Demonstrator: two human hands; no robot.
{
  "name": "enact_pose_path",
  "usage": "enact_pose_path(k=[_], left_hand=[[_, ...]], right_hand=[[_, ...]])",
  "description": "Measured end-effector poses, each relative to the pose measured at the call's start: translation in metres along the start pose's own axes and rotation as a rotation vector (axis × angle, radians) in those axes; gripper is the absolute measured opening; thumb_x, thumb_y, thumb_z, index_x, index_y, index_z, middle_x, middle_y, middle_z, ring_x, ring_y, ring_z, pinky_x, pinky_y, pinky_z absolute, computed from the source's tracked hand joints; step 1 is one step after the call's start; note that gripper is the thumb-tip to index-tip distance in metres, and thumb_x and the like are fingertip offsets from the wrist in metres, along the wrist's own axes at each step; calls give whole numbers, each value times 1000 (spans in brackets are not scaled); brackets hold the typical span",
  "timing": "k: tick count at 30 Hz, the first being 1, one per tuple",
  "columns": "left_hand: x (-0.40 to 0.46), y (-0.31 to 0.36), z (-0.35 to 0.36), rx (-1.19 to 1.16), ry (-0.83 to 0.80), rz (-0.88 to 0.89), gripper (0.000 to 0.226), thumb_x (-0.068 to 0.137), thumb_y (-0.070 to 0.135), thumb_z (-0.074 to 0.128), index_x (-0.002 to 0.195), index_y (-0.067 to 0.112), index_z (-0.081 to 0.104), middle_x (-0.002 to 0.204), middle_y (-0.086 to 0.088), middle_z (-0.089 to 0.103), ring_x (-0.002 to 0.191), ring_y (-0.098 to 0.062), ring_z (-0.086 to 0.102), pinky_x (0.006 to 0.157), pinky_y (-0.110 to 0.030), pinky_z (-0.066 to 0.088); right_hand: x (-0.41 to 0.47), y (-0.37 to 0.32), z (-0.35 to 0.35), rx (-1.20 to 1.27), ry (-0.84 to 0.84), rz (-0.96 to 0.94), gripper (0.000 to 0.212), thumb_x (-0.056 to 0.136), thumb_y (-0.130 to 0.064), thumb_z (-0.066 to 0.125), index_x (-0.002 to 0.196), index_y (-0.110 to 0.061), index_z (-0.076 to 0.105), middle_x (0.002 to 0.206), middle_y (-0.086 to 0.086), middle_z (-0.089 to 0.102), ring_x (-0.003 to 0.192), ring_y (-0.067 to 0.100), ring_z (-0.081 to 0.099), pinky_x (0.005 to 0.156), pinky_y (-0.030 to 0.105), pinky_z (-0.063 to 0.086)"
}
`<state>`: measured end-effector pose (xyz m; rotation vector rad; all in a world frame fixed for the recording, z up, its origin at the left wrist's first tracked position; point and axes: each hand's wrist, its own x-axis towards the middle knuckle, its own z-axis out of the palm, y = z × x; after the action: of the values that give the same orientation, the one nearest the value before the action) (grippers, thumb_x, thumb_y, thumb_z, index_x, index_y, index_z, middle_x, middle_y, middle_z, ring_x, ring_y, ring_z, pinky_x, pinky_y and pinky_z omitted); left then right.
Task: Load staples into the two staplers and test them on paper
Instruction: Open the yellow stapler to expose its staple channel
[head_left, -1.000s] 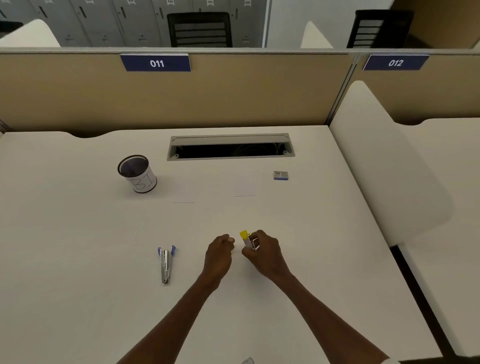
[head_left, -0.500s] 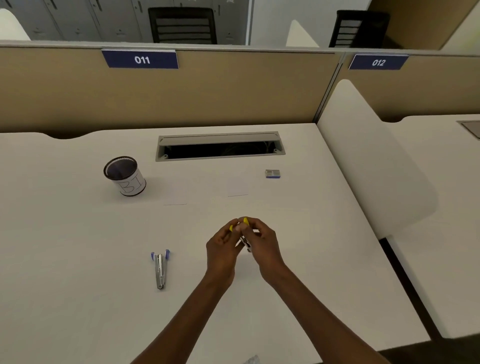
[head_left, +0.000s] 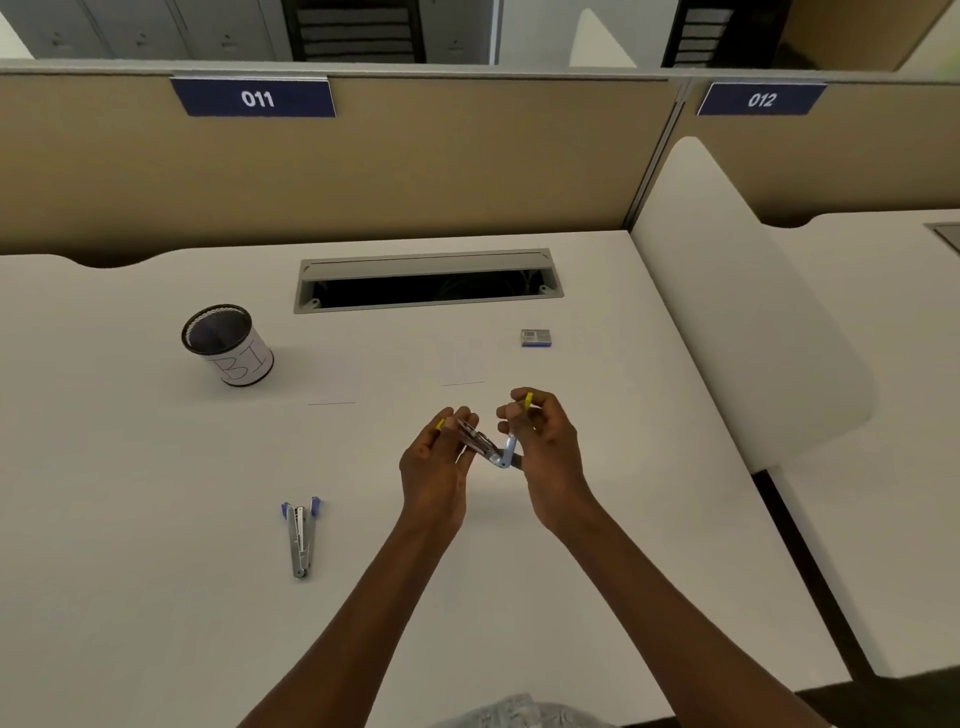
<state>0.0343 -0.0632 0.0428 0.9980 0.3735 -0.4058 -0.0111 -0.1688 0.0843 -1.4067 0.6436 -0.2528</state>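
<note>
Above the middle of the white desk I hold a small yellow-tipped metal stapler, swung open into a V at its hinge. My left hand grips one arm of it; my right hand pinches the other, yellow-tipped arm. A second stapler with blue tips lies closed on the desk to the left, apart from both hands. A small staple box sits farther back on the right. Two small white paper slips lie flat beyond my hands.
A black mesh cup wrapped in labelled paper stands at the back left. A grey cable tray opening runs along the back of the desk. A tan partition stands behind, and a white divider bounds the right side.
My left hand joined the right on the yellow stapler, and the two hands have pulled its arms apart, so it now stands open. The view shifted slightly.
</note>
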Motion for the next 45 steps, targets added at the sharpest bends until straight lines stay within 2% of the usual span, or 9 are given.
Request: enact_pose_path(k=[5,14,17,20,22,26,34,42,45], left_hand=[[8,4,-7,-67,49,-25,30,101,3,44,130,-5,51,117,-13,67,101,-23,69,87,-36,53],[13,17,-10,-154,10,-37,31,103,2,39,131,-8,46,113,-13,66,98,-25,71,81,-36,57],[13,17,-7,-130,-39,-33,30,102,1,41,130,-8,50,114,-14,67,99,-26,71,82,-35,60],[10,16,-4,-79,-92,-25,31,102,1,42,130,-9,50,115,-14,67,103,-27,71,88,-35,58],[9,15,-2,-50,-132,-24,31,102,2,42,130,-8,51,117,-14,67,106,-27,69,87,-34,58],[6,14,2,-27,-201,-19,30,101,3,44,128,-2,54,114,-11,71,108,-26,68,83,-30,58],[9,15,2,-19,-224,-5,28,100,3,46,125,4,58,109,-6,74,107,-24,69,80,-27,58],[14,9,0,-24,-169,-15,29,100,1,46,126,-4,58,103,-8,75,102,-24,71,80,-28,58],[18,10,-2,-76,-134,-38,26,99,-1,46,122,-7,58,104,-12,72,100,-26,71,79,-30,59]], right_hand=[[-7,4,-19,102,-5,54,14,93,-13,61,106,-15,58,103,2,75,106,23,66,89,44,55],[-21,29,-38,277,48,252,11,87,6,61,98,5,65,98,22,66,94,34,70,84,30,58],[-20,32,-44,83,-35,319,11,89,-3,60,96,-4,69,92,16,71,82,25,69,78,29,59],[-14,28,-43,-294,-135,239,20,90,-27,58,84,-15,72,82,3,75,70,12,61,64,26,48],[-7,19,-35,-365,-171,191,31,90,-40,57,79,-14,71,79,3,74,66,13,62,60,27,45],[7,3,-16,-291,-212,194,39,85,-49,63,84,-11,70,82,4,74,68,15,69,65,31,56],[14,-1,8,-280,-83,232,43,72,-51,74,72,-9,67,78,9,73,59,15,64,56,29,49],[16,1,15,-284,-84,332,35,79,-43,65,75,-8,64,72,7,68,59,17,60,55,28,45],[16,3,14,-230,-120,345,29,81,-35,57,93,-9,63,76,5,69,62,19,63,58,30,48]])
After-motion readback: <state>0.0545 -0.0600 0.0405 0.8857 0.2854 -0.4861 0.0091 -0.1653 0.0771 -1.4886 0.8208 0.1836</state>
